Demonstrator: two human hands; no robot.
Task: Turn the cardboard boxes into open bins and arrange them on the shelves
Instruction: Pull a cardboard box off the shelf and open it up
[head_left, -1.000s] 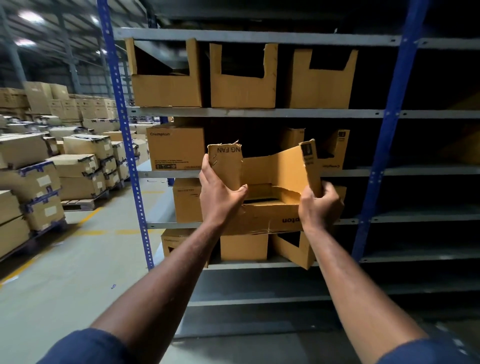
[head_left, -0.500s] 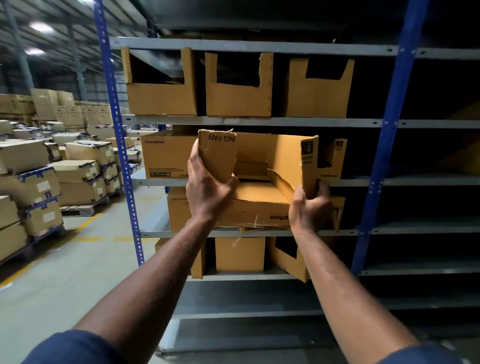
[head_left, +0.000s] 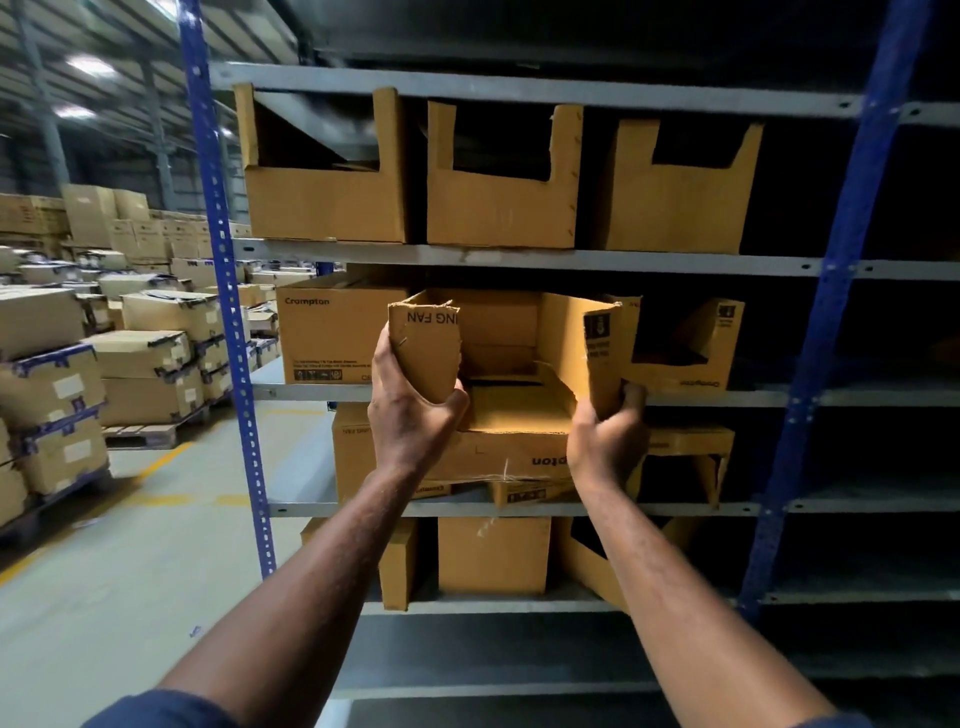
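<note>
I hold a cut-open cardboard bin (head_left: 514, 415) upside-down-printed, in front of the second shelf (head_left: 727, 397) of a grey and blue rack. My left hand (head_left: 410, 410) grips its left front flap marked "NG FAN". My right hand (head_left: 605, 441) grips the right front flap near the bottom. The bin sits level with the gap between a closed Crompton box (head_left: 332, 338) and another open bin (head_left: 685, 348) on that shelf.
Three open bins (head_left: 498, 208) line the top shelf. More boxes and bins (head_left: 493, 556) stand on the lower shelves. A blue upright (head_left: 228, 322) bounds the rack on the left, another (head_left: 826, 322) on the right. Pallets of stacked boxes (head_left: 140, 358) fill the floor at left.
Both hands have raised the bin from the third shelf's height to the second shelf's and carried it closer to the rack. The grips are unchanged.
</note>
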